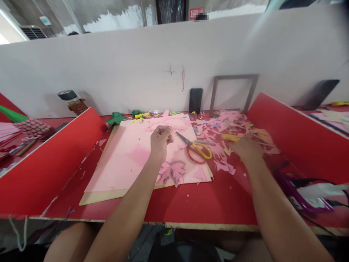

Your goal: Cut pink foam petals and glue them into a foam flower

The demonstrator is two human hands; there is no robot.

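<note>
Scraps (230, 122) under right hand (245, 149).

The left arm (128, 203) and the right arm (272, 203) are bare along all their visible length. The left hand (160, 140) is bare as well; the right hand (245, 149) is blurred, its details unreadable. A bare knee (71, 242) shows at the lower left.

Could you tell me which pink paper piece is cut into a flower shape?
The outlined cutout at the near edge of the big pink sheet; the rest are shapeless scraps.
</note>
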